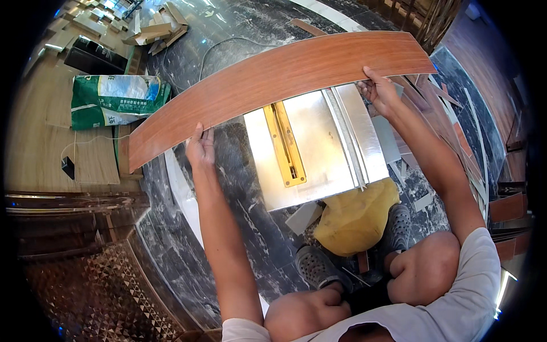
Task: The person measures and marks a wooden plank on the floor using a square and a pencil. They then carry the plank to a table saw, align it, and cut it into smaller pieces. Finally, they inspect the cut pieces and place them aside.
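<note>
Across the far side hangs a long reddish-brown wood-grain floor plank [273,77], its edges bowed by the lens. My left hand [200,147] grips its near edge left of the middle. Closed on the same edge farther right is my right hand [377,94], thumb on top and fingers partly hidden beneath. Below the plank stands a table saw with a shiny metal top [325,142] and a yellow slotted insert [285,145]; no blade shows clearly. The plank covers the saw's far edge. A metal fence strip [345,137] runs along the right of the top.
A yellow bag [356,219] hangs under the saw near my feet. Cut planks and offcuts [450,119] lie heaped at the right. A green and white sack [117,100] sits at the left, with torn cardboard [156,28] behind. A cable [228,40] crosses the dark marbled floor.
</note>
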Demonstrator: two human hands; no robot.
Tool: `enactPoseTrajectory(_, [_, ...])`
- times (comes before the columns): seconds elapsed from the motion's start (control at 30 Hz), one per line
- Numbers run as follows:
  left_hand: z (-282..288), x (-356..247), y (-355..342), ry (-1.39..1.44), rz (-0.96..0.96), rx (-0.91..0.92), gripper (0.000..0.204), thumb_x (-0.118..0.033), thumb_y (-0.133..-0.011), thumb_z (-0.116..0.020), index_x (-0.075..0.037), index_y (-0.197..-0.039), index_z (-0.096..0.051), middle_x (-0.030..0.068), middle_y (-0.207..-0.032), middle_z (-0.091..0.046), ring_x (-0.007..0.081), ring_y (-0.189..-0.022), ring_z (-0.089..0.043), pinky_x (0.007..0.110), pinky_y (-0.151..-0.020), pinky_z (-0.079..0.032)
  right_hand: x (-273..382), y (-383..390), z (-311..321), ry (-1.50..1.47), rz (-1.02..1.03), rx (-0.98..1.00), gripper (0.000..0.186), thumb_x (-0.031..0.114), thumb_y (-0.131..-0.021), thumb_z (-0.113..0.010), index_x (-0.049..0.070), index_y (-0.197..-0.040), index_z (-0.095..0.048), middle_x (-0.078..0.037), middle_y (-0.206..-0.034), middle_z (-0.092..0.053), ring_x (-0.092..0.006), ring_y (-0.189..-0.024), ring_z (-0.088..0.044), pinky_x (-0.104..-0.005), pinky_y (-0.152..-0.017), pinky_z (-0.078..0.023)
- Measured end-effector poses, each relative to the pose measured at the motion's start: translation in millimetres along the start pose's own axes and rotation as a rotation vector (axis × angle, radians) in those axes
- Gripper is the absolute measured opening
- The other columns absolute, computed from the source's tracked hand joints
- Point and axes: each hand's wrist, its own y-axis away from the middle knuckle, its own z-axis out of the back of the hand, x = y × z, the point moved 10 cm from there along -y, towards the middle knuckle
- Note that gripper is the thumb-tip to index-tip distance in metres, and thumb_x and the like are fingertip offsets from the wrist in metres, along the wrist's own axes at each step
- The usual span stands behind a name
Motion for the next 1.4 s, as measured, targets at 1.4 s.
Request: enactPoseTrajectory(1.4, [18, -14, 48, -0.041, -0.021, -0.03, 0.051, 0.008, -0.096, -0.055, 0.004, -0.144, -0.038, 0.0238, -0.143, -0.05, 0.0376, -0.134, -0.051, 0.056, -0.115, -0.042, -14, 44, 7, 0.007, -0.005, 0.062, 0.018, 0.026, -0.096, -0.071, 0.011, -0.106, -0.067, -0.001, -0.09, -0.071, -0.0103, -0.078, -0.066, -0.0243, -0.071, -0.055])
